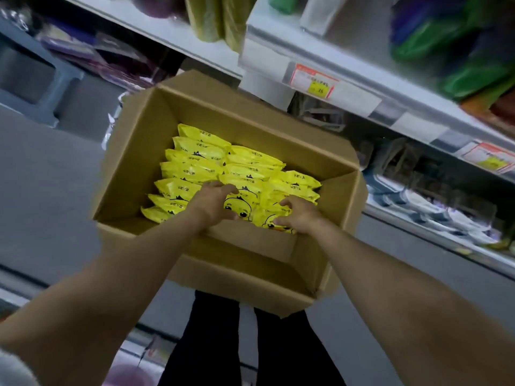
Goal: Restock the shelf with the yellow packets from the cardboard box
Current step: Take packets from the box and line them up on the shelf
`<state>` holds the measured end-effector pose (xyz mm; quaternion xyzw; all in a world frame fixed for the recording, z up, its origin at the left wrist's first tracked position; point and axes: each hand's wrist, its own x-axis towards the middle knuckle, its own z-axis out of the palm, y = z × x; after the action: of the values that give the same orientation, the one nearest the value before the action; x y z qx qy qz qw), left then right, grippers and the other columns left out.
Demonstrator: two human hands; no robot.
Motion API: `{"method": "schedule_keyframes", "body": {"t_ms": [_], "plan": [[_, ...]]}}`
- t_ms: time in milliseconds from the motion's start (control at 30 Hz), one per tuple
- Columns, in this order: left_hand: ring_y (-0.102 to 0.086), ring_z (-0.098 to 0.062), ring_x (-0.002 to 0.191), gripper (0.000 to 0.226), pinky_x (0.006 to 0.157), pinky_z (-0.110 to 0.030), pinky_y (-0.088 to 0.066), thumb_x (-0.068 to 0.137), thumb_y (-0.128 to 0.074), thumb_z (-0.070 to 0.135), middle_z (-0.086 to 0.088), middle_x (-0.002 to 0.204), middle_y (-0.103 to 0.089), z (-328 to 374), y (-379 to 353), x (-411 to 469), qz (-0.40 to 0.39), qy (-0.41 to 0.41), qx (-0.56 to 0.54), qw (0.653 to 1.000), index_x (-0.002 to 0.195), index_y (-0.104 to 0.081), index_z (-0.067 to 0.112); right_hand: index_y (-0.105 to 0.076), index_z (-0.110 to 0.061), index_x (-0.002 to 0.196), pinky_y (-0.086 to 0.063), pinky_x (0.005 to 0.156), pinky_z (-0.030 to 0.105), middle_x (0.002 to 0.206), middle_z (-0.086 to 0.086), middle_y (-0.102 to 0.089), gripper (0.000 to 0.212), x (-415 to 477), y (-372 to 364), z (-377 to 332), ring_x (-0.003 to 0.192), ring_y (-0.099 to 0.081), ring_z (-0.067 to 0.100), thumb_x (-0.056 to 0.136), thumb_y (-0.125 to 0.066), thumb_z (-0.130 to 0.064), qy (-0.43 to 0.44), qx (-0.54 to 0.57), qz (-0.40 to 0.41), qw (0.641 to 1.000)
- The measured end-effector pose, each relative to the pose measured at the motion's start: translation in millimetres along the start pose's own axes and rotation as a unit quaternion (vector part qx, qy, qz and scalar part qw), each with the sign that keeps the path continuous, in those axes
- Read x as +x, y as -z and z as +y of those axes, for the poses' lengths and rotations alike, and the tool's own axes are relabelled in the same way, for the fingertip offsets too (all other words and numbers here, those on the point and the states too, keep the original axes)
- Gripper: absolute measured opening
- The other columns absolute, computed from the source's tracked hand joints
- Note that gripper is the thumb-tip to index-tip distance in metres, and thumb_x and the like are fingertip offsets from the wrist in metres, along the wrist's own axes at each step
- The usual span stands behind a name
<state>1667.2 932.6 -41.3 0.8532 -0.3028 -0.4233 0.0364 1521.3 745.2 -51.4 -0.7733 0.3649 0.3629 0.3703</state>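
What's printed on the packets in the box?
The yellow packets carry a cartoon face and dark lettering; head view.

The cardboard box (133,162) is plain tan-brown, and the yellow packets (195,154) in it are bright yellow with black lettering; the nearest ones show a cartoon face (237,204) with black eyes and an orange touch. The shelf (264,55) has a pale grey-white edge carrying a price label (313,80) that is white with a red-orange border and a yellow patch. Above it lie green packs (446,43), olive-green bags (211,18) and purple goods (83,48); the trousers (211,344) are black and the floor (41,176) is grey.
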Motion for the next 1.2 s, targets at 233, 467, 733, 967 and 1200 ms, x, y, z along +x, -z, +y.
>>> {"method": "schedule_keyframes", "body": {"t_ms": [233, 467, 733, 967, 1200], "plan": [[-0.033, -0.031, 0.133, 0.073, 0.11, -0.046, -0.035, 0.071, -0.08, 0.047, -0.006, 0.141, -0.042, -30.3, -36.7, 65.0, 0.004, -0.055, 0.05, 0.997, 0.136, -0.05, 0.035, -0.06, -0.03, 0.121, -0.039, 0.098, 0.029, 0.124, 0.007, -0.057, 0.061, 48.5, -41.0, 22.0, 0.122, -0.049, 0.026, 0.068, -0.089, -0.039, -0.049, 0.059, 0.083, 0.994], [-0.034, -0.03, 0.128, 0.073, 0.104, -0.045, -0.039, 0.077, -0.076, 0.045, -0.005, 0.138, -0.042, -30.0, -55.4, 74.0, 0.028, -0.079, 0.161, 0.983, 0.139, -0.041, 0.03, -0.05, -0.029, 0.117, -0.038, 0.1, 0.035, 0.129, 0.005, -0.04, 0.064, 53.0, -70.2, 24.3, 0.127, -0.034, 0.027, 0.067, -0.09, -0.033, -0.068, 0.018, 0.136, 0.988], [-0.038, -0.026, 0.126, 0.032, 0.107, -0.042, -0.026, 0.083, -0.067, 0.029, 0.001, 0.12, -0.064, -28.5, -57.2, 82.5, -0.02, -0.047, 0.249, 0.967, 0.115, -0.063, 0.03, -0.071, -0.039, 0.104, -0.036, 0.107, 0.04, 0.137, 0.002, -0.051, 0.028, 51.5, -97.2, 30.1, 0.14, -0.031, 0.026, 0.078, -0.08, -0.043, -0.115, -0.07, 0.121, 0.983], [-0.041, -0.028, 0.121, 0.032, 0.094, -0.038, -0.039, 0.082, -0.069, 0.05, -0.006, 0.106, -0.065, -46.2, -46.7, 76.3, -0.033, -0.039, 0.144, 0.988, 0.095, -0.071, 0.021, -0.054, -0.025, 0.086, -0.05, 0.081, 0.038, 0.102, 0.004, -0.067, 0.014, 40.5, -104.0, 32.3, 0.099, -0.062, 0.027, 0.098, -0.06, -0.029, -0.064, 0.115, 0.056, 0.99], [-0.048, -0.027, 0.087, 0.023, 0.066, -0.031, -0.032, 0.092, -0.064, 0.026, -0.008, 0.085, -0.049, -34.3, 3.6, 48.9, -0.006, 0.001, -0.094, 0.996, 0.085, -0.047, 0.014, -0.05, -0.021, 0.097, -0.034, 0.062, 0.032, 0.087, 0.012, -0.059, 0.018, -1.7, -69.3, 6.3, 0.077, -0.054, 0.03, 0.104, -0.048, -0.037, -0.014, 0.128, 0.109, 0.986]]}}
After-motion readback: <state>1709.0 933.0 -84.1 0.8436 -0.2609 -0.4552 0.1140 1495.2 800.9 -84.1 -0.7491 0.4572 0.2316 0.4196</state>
